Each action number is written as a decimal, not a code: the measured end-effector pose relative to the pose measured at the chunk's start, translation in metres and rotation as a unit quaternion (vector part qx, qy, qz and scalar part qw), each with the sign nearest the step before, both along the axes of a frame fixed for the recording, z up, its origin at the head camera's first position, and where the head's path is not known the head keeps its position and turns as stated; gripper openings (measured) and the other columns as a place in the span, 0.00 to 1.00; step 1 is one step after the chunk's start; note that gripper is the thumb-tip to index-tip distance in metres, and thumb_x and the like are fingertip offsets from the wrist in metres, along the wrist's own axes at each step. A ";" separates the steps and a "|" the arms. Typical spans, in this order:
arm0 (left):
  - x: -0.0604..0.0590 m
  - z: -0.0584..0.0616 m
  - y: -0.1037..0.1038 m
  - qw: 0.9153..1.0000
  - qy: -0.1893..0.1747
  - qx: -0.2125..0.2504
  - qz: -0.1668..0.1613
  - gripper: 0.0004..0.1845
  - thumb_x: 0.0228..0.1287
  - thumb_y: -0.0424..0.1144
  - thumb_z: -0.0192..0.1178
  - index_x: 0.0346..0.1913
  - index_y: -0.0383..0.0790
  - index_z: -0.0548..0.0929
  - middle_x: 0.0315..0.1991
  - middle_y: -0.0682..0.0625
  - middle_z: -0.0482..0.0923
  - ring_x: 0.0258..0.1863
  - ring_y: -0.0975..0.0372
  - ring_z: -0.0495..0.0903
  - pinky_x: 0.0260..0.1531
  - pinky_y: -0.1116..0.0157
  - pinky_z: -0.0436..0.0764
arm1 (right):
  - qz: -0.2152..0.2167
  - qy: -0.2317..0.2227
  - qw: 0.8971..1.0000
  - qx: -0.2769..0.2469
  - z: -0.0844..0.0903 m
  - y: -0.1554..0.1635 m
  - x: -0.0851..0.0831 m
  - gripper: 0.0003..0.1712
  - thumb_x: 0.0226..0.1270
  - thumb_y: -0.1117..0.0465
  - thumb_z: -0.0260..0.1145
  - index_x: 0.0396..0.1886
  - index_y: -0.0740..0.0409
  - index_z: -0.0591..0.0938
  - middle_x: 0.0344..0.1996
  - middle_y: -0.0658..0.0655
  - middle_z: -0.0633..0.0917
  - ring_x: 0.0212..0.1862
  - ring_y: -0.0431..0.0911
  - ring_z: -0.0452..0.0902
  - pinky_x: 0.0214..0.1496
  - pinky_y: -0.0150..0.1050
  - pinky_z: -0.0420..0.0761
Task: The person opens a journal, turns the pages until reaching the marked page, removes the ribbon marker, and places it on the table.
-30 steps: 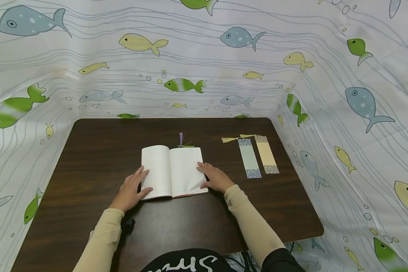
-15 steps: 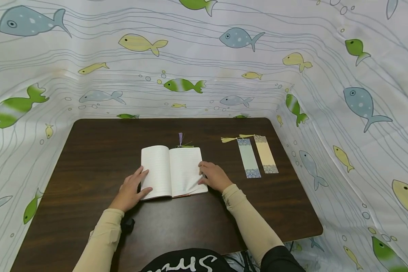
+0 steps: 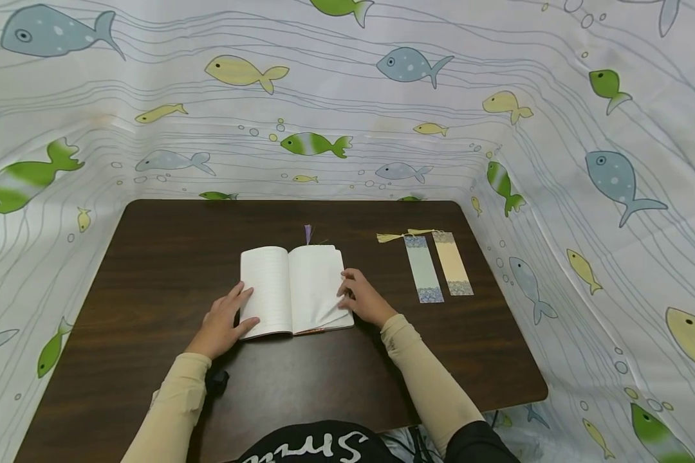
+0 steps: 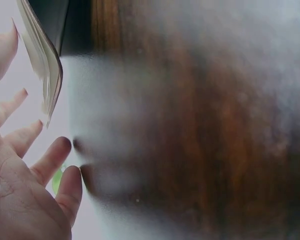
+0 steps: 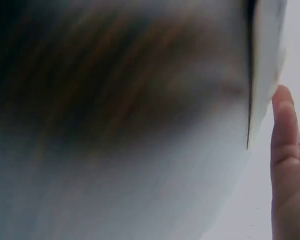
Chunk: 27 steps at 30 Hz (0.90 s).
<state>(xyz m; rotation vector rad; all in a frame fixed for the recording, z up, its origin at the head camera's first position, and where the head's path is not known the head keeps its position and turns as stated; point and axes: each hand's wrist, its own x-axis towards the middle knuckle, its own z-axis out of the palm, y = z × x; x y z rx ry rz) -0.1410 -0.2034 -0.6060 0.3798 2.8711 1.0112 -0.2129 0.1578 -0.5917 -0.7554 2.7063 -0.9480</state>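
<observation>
Head view: open white-paged notebook [image 3: 292,290] lying mid-way on dark brown wooden table [image 3: 150,270]. Left hand [image 3: 222,321] flat on left page edge, fingers relaxed. Right hand [image 3: 366,301] pinching lifted right page edge. Green and yellow tasselled bookmarks [image 3: 438,263] resting apart to the right.

Left wrist view: spread fingers [image 4: 50,160] beside page edges.

Right wrist view: blurred; fingertip [image 5: 285,120] against page edge.

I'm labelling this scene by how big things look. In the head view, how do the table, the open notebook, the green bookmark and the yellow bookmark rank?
Largest to smallest:
1. Table
2. Open notebook
3. Green bookmark and yellow bookmark: they look alike in size, lying side by side, so I would not rank one above the other.
</observation>
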 end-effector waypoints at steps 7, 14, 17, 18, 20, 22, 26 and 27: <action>-0.001 -0.001 -0.002 1.000 -0.002 0.003 -0.003 0.42 0.71 0.54 0.63 0.79 0.38 0.61 0.80 0.36 0.49 0.72 0.33 0.54 0.61 0.26 0.55 | -0.044 -0.087 0.994 -0.056 0.007 -0.001 -0.002 0.18 0.70 0.68 0.69 0.59 0.60 0.82 0.63 0.63 0.73 0.47 0.49 0.77 0.48 0.39 0.80; 0.000 -0.001 -0.001 1.000 -0.002 0.006 -0.002 0.41 0.71 0.53 0.64 0.78 0.37 0.61 0.80 0.36 0.49 0.72 0.33 0.54 0.60 0.26 0.55 | -0.070 -0.121 0.987 -0.078 0.007 -0.003 -0.001 0.25 0.70 0.67 0.69 0.66 0.55 0.79 0.20 0.52 0.70 0.21 0.41 0.61 0.26 0.33 0.65; -0.001 -0.001 -0.001 1.000 -0.002 0.007 -0.002 0.41 0.71 0.53 0.64 0.78 0.37 0.61 0.80 0.36 0.49 0.72 0.33 0.54 0.60 0.25 0.55 | -0.074 -0.135 0.984 -0.094 0.007 -0.004 0.000 0.32 0.70 0.68 0.69 0.72 0.55 0.73 0.30 0.53 0.72 0.23 0.40 0.61 0.27 0.33 0.65; -0.001 -0.001 -0.001 1.000 -0.002 0.008 -0.002 0.41 0.71 0.53 0.64 0.78 0.37 0.61 0.80 0.36 0.49 0.72 0.33 0.54 0.60 0.25 0.55 | -0.076 -0.137 0.983 -0.098 0.008 -0.004 0.000 0.34 0.70 0.69 0.69 0.74 0.55 0.71 0.35 0.54 0.72 0.24 0.40 0.61 0.28 0.33 0.66; -0.001 0.000 -0.001 1.000 -0.003 0.008 -0.002 0.41 0.70 0.53 0.64 0.78 0.37 0.62 0.80 0.36 0.49 0.72 0.33 0.54 0.60 0.25 0.55 | -0.080 -0.146 0.980 -0.111 0.009 -0.004 0.000 0.38 0.70 0.70 0.68 0.76 0.56 0.67 0.44 0.58 0.72 0.27 0.41 0.63 0.31 0.34 0.69; -0.001 0.000 -0.001 1.000 -0.003 0.007 -0.003 0.41 0.71 0.54 0.64 0.78 0.37 0.61 0.80 0.36 0.49 0.72 0.33 0.54 0.60 0.25 0.55 | -0.085 -0.154 0.977 -0.122 0.012 -0.004 0.000 0.41 0.70 0.70 0.68 0.79 0.56 0.63 0.50 0.60 0.73 0.30 0.42 0.66 0.35 0.34 0.72; -0.002 -0.001 -0.001 1.000 -0.004 0.006 -0.003 0.41 0.71 0.54 0.63 0.78 0.38 0.61 0.80 0.36 0.49 0.72 0.33 0.54 0.61 0.26 0.54 | -0.099 -0.174 0.970 -0.141 0.015 -0.004 -0.001 0.46 0.70 0.70 0.67 0.82 0.54 0.55 0.47 0.58 0.77 0.33 0.42 0.68 0.40 0.35 0.74; -0.002 -0.001 -0.001 1.000 -0.005 0.006 -0.004 0.41 0.71 0.55 0.63 0.78 0.38 0.61 0.80 0.36 0.49 0.72 0.33 0.54 0.61 0.26 0.54 | -0.101 -0.180 0.967 -0.149 0.015 -0.004 -0.002 0.47 0.71 0.70 0.67 0.82 0.54 0.54 0.43 0.57 0.77 0.32 0.42 0.68 0.40 0.35 0.74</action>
